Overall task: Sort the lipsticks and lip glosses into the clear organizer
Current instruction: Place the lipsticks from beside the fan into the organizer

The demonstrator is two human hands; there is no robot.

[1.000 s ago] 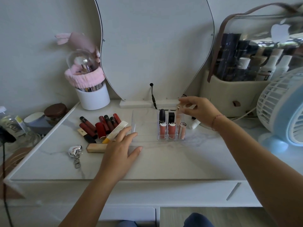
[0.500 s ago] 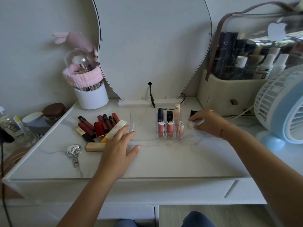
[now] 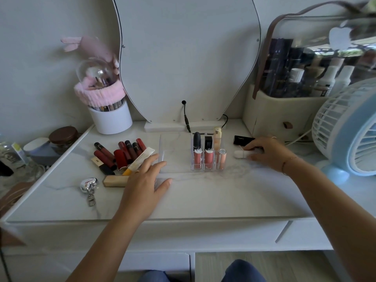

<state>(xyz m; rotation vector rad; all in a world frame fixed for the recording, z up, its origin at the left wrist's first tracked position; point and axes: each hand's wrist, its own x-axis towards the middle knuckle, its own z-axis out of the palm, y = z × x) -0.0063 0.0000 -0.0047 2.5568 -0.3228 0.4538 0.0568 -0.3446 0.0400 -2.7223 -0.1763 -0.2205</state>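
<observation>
Loose lipsticks [image 3: 122, 155] lie at 10 o'clock of the left hand [image 3: 146, 180]. This hand rests flat with straight fingers, holding nothing, and touches the left end of the organizer [image 3: 177, 155]. At 3 o'clock of the organizer, the right hand [image 3: 268, 153] curls its fingers over a white tube [image 3: 239, 154] lying on the table [image 3: 223, 196].

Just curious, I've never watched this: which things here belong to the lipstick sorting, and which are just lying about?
Job: clear organizer, pink glosses standing in it, red lipstick pile, loose black lipstick, white tube gripped by the right hand.
Lying about: brush holder, fan, silver keychain, mirror, cosmetics case.
</observation>
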